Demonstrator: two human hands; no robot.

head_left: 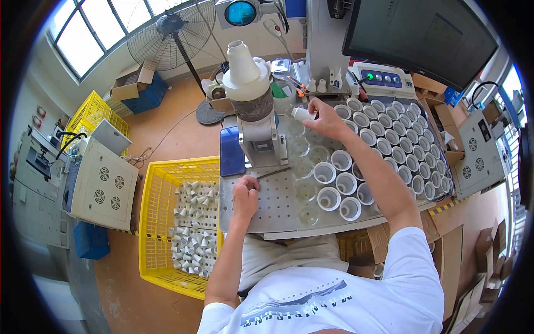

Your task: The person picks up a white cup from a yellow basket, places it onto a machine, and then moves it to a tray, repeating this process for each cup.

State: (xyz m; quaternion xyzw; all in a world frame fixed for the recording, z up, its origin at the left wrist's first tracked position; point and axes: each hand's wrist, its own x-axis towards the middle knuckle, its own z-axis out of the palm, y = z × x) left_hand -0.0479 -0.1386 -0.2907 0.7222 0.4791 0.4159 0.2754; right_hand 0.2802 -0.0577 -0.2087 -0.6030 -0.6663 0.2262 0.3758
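My right hand (327, 121) is closed on a small white plastic cup (303, 114), held on its side above the far end of a clear tray with round pockets (305, 190). To the left, my left hand (245, 197) rests closed at the edge of a perforated metal plate (272, 203). A thin dark rod (273, 172) sticks out from its fingertips. Beneath and beyond my right forearm stand many white cups (346, 182) in rows, mouths up. A machine with a white cone-shaped top (243, 64) rises between my hands at the back.
A yellow crate (149, 245) on the left holds many small white cone-shaped pieces (194, 245). A blue flat case (232, 151) lies beside the machine. Behind the cups are a control box (384, 79) and a monitor (420, 39). A floor fan (173, 25) stands at the back.
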